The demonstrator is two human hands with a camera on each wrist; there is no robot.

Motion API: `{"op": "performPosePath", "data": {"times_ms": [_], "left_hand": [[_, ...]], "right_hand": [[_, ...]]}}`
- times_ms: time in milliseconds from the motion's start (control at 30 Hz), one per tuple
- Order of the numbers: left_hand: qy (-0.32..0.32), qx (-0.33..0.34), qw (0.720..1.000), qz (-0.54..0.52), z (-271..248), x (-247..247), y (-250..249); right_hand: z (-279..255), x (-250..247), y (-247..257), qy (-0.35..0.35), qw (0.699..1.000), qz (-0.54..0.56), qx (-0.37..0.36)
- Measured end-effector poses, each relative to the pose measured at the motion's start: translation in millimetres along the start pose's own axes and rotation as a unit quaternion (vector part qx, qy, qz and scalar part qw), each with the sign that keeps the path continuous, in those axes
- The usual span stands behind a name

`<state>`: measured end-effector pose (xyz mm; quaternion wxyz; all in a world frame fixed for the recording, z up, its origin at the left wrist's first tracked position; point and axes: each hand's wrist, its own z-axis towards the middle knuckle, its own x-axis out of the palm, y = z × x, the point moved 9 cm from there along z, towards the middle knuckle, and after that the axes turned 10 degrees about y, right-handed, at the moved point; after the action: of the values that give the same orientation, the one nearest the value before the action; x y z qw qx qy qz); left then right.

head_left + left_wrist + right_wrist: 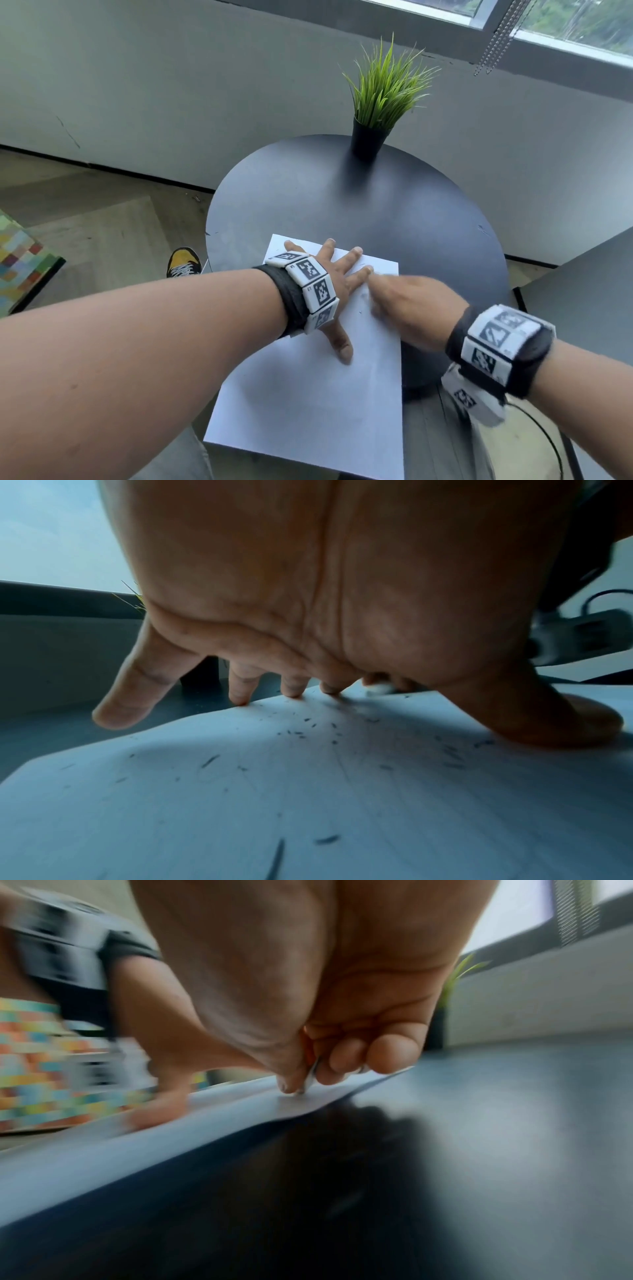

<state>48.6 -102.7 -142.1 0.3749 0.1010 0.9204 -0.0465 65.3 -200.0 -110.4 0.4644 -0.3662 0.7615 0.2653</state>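
Observation:
A white sheet of paper lies on the near side of a round dark table, its near end hanging past the edge. My left hand presses flat on the sheet's far part with fingers spread; the left wrist view shows its fingertips on the paper, which carries several dark crumbs. Blurred, my right hand sits beside the left index finger. It pinches a small white eraser-like piece between thumb and fingers, tip against the paper. The same piece shows past the left palm.
A potted grass plant in a black pot stands at the table's far edge. On the floor at left are a yellow-and-black shoe and a multicoloured block-patterned object. A grey surface adjoins the table on the right.

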Motion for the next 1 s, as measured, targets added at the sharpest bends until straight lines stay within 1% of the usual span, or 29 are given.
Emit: {"op": "performPosePath", "data": {"times_ms": [33, 67, 100, 133, 200, 233, 267, 300, 367, 400, 433, 500, 533, 567, 600, 667, 700, 733, 767, 833, 867, 900, 933, 1000], "left_hand": [[0.001, 0.001, 1.000, 0.000, 1, 1, 1], [0.002, 0.002, 1.000, 0.000, 0, 0, 1], [0.004, 0.002, 1.000, 0.000, 0, 0, 1], [0.005, 0.002, 1.000, 0.001, 0, 0, 1], [0.007, 0.000, 1.000, 0.009, -2, -1, -1], [0.008, 0.000, 1.000, 0.011, -2, -1, -2], [0.009, 0.002, 1.000, 0.008, -3, -2, -2], [0.010, 0.004, 1.000, 0.003, -3, -1, -3], [0.008, 0.009, 1.000, -0.002, -1, -1, -4], [0.008, 0.011, 1.000, -0.002, -1, -1, -4], [0.008, 0.013, 1.000, -0.004, 1, -1, -5], [0.006, 0.015, 1.000, -0.007, 4, -1, -6], [0.008, 0.013, 1.000, -0.005, 5, -1, -5], [0.009, 0.011, 1.000, -0.002, 5, -1, -5], [0.011, 0.009, 1.000, -0.001, 5, 0, -5], [0.009, 0.008, 1.000, -0.002, 5, 0, -6], [0.007, 0.008, 1.000, 0.001, 5, 0, -6], [0.007, 0.008, 1.000, 0.003, 6, 0, -7], [0.008, 0.010, 1.000, 0.001, 7, 0, -6], [0.006, 0.012, 1.000, 0.000, 10, 1, -5], [0.005, 0.012, 1.000, 0.000, 9, 1, -4], [0.005, 0.012, 1.000, -0.002, 9, 1, -3], [0.006, 0.012, 1.000, -0.005, 9, 1, -3], [0.009, 0.010, 1.000, 0.002, 6, 0, -5]], "right_hand": [[-6, 10, 20, 0.022, 0.999, -0.014, -0.041], [-10, 15, 30, 0.036, 0.997, -0.016, -0.065], [-10, 14, 27, 0.036, 0.997, -0.014, -0.059], [-5, 8, 13, 0.019, 0.999, -0.013, -0.030], [3, -10, -26, -0.016, 0.998, 0.016, 0.054], [5, -11, -34, -0.024, 0.997, 0.021, 0.063], [2, -13, -26, -0.036, 0.998, 0.026, 0.046], [-2, -10, -7, -0.033, 0.999, 0.025, 0.008], [-12, 10, 34, 0.028, 0.997, 0.001, -0.074], [-14, 16, 40, 0.053, 0.995, -0.005, -0.083], [-12, 14, 35, 0.050, 0.996, -0.011, -0.072], [-1, -5, -2, -0.006, 1.000, 0.001, 0.007], [1, -9, -18, -0.016, 0.999, 0.008, 0.039], [1, -9, -20, -0.018, 0.999, 0.010, 0.040], [-2, -6, -8, -0.017, 1.000, 0.002, 0.016], [-14, 9, 35, 0.034, 0.997, -0.009, -0.065], [-18, 16, 48, 0.056, 0.994, -0.007, -0.094], [-18, 16, 47, 0.068, 0.993, 0.002, -0.098], [-11, 11, 34, 0.055, 0.996, 0.002, -0.066], [4, -4, -12, 0.007, 1.000, 0.010, 0.027], [5, -8, -20, -0.012, 0.999, 0.008, 0.035], [3, -5, -16, -0.020, 1.000, 0.006, 0.021], [-2, 0, 0, -0.009, 1.000, 0.005, -0.015], [-19, 19, 42, 0.057, 0.993, -0.002, -0.104]]}}
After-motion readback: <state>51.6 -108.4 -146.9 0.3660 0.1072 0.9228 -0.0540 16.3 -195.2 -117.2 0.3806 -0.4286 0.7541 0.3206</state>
